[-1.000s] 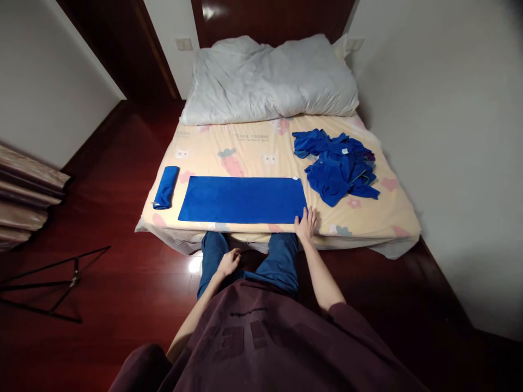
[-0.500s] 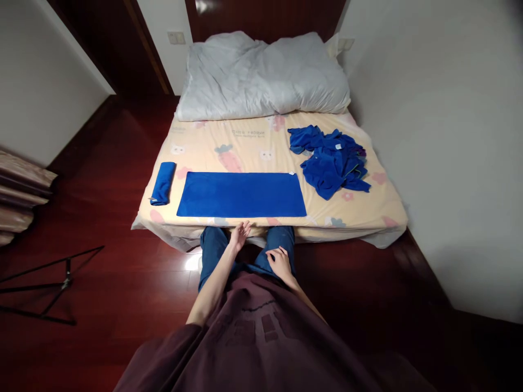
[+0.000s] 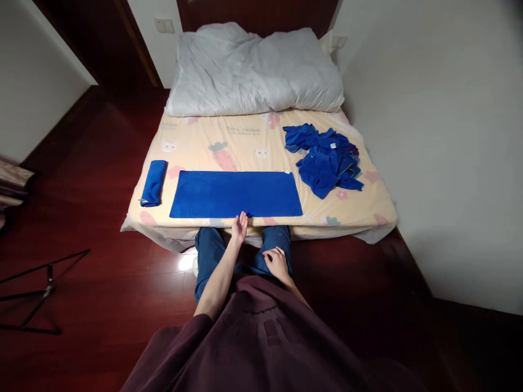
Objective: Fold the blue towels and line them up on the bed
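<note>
A blue towel [image 3: 235, 193] lies flat as a long rectangle along the front of the bed, a small white tag at its far right corner. My left hand [image 3: 239, 226] is at the towel's near edge, palm turned up and fingers stretched out, holding nothing. Over my right thigh rests my right hand [image 3: 277, 262], its fingers loosely spread and nothing in them. Left of the flat towel is a rolled blue towel [image 3: 154, 183]. On the right side of the bed lies a crumpled heap of blue towels [image 3: 328, 158].
The bed [image 3: 196, 147] has a yellow patterned sheet. A grey-white quilt [image 3: 257, 71] is bunched at its head. Black tripod legs [image 3: 49, 288] stand on the dark red floor at left. A wall [image 3: 417, 136] runs along the right.
My left hand has moved forward to the flat towel's near edge, its palm turning further up. My right hand stays on my thigh. The camera view has shifted slightly.
</note>
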`<state>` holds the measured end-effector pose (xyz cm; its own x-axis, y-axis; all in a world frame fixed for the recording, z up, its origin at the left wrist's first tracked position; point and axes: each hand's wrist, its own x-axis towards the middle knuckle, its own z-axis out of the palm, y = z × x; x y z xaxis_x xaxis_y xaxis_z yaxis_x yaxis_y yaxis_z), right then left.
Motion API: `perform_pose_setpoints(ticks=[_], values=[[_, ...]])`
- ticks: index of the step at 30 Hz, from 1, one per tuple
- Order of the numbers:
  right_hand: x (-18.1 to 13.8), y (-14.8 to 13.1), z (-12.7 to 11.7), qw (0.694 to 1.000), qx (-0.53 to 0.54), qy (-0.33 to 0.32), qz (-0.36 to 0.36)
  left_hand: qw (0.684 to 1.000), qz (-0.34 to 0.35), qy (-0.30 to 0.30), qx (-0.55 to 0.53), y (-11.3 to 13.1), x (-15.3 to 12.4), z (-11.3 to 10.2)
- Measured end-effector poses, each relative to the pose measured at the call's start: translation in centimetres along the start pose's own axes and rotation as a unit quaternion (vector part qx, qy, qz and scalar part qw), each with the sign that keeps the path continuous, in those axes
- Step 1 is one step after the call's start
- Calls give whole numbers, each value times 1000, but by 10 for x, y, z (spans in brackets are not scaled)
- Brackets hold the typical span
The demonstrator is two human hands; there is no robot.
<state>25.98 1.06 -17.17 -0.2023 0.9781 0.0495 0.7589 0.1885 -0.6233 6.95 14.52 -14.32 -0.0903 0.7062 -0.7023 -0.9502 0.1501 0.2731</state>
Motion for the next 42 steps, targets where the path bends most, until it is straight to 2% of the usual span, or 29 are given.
perform_pose_setpoints(ticks=[6, 8, 10, 13, 16, 18, 21, 24, 26, 29, 33, 37, 42], values=[[-2, -2, 1, 1000, 4, -13, 20, 999, -3, 27, -29, -5, 9, 2], [9, -2, -1, 998, 37, -36, 38, 999, 1, 40, -37, -7, 11, 0], [36, -6, -9, 990, 107, -76, 57, 998, 6, 51, -40, -8, 14, -2], [111, -19, -27, 978, 176, -105, 47, 998, 15, 52, -42, -11, 19, -5], [214, -41, -46, 985, 164, -44, -5, 998, 20, 44, -35, -14, 25, -9], [285, -58, -52, 991, 116, -38, -47, 998, 21, 44, -25, -16, 29, -12], [376, -77, -42, 996, 9, -44, -75, 998, 26, 52, -20, -18, 33, -14], [433, -84, -17, 992, -84, -75, -49, 997, 32, 69, -12, -20, 36, -15], [453, -82, 1, 984, -140, -112, -19, 996, 31, 80, -1, -20, 38, -17], [466, -73, 25, 969, -188, -157, 10, 996, 39, 81, 24, -22, 44, -22], [471, -64, 40, 969, -197, -149, 10, 992, 74, 59, 84, -26, 49, -28], [479, -66, 36, 967, -204, -154, 13, 977, 125, 43, 170, -27, 48, -29], [490, -77, 11, 976, -145, -142, 73, 945, 190, 63, 259, -23, 37, -27]])
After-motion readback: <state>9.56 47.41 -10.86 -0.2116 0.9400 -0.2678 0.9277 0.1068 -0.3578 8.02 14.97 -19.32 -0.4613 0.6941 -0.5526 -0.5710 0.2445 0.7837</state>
